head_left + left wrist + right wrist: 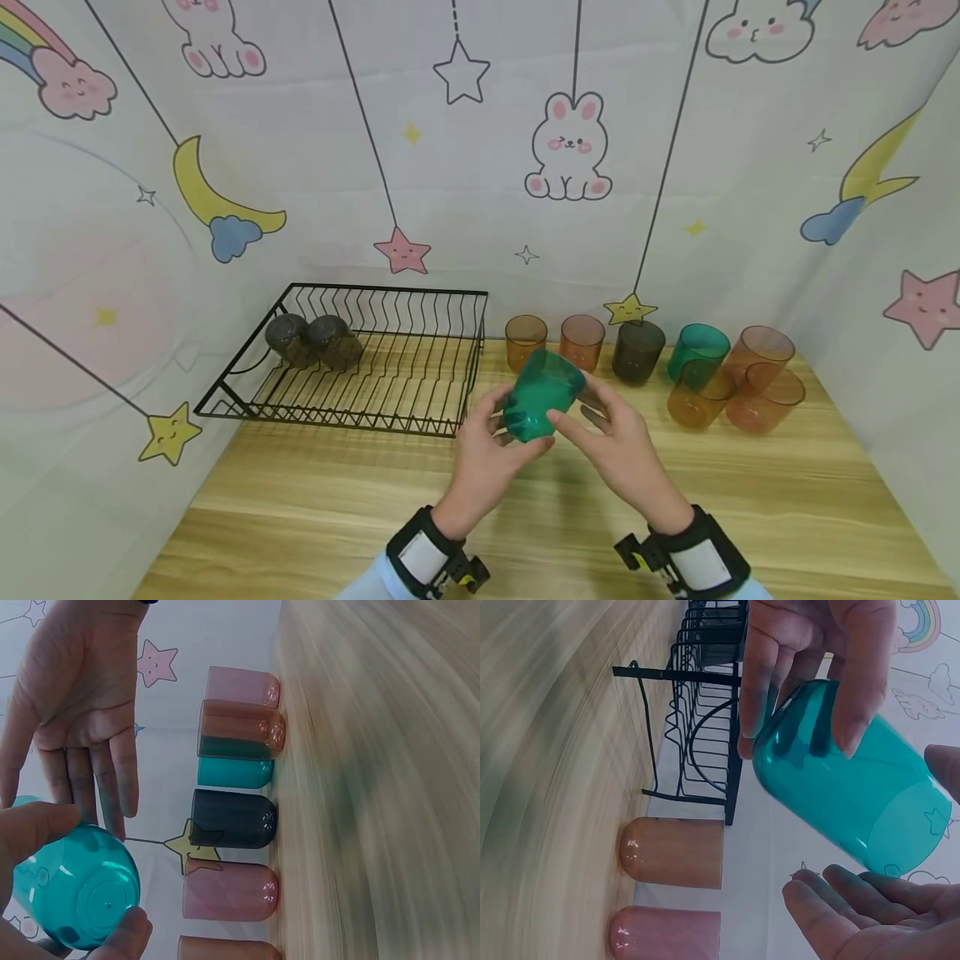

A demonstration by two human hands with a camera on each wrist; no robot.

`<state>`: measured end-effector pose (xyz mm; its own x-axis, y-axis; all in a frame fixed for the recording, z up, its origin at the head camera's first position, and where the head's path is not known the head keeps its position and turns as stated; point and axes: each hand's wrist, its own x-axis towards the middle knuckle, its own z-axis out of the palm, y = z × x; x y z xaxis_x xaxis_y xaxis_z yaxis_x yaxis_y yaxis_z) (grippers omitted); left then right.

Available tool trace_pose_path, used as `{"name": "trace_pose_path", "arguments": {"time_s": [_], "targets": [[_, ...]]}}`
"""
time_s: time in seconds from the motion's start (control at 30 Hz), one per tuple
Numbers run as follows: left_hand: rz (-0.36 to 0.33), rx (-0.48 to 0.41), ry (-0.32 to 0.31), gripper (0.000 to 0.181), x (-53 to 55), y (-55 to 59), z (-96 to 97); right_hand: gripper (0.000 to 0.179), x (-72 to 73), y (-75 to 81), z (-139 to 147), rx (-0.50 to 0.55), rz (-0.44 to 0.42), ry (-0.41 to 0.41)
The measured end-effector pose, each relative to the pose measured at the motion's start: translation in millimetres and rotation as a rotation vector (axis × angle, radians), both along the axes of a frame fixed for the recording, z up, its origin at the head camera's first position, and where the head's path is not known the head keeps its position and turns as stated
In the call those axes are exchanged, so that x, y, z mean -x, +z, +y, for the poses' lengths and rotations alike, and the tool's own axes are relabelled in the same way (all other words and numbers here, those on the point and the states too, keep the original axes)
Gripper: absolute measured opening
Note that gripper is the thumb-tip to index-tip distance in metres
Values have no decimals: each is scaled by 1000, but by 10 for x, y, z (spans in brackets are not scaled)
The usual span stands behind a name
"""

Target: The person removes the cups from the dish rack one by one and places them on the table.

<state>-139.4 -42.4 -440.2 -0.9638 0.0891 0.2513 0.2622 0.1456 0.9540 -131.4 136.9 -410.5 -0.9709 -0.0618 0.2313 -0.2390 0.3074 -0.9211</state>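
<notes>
A teal translucent cup [542, 395] is held tilted above the table, its base toward the lower left and its mouth toward the upper right. My left hand [487, 454] grips it near the base, thumb on one side and fingers on the other, as the right wrist view shows with the left hand [825, 645] at the top. Close to the rim is my right hand [618, 446], its fingers extended and loosely spread around the cup. In the left wrist view the palm of that right hand [86, 705] shows; whether it touches the cup, I cannot tell.
A black wire dish rack [375, 417] stands at the back left with two dark cups [335, 342] lying in it. Along the back right stand an amber cup [526, 340], a pink cup [582, 340], a dark cup [638, 354], a teal cup [693, 346] and several others.
</notes>
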Motion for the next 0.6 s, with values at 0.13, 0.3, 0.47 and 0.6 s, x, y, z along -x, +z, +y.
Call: {"name": "trace_pose_path", "arguments": {"time_s": [0.13,0.3,0.47,0.6], "targets": [[-2,-11,-9,76,17,-34,47,73,3,7,-47,-2,39,-22],[-3,31,11,76,14,-82,90,76,-8,-7,-106,-13,72,-46],[32,93,29,77,-6,-98,112,77,-21,-22,-147,-43,109,-65],[57,122,34,77,-9,-102,119,77,-10,-49,-146,-67,149,-70]]}}
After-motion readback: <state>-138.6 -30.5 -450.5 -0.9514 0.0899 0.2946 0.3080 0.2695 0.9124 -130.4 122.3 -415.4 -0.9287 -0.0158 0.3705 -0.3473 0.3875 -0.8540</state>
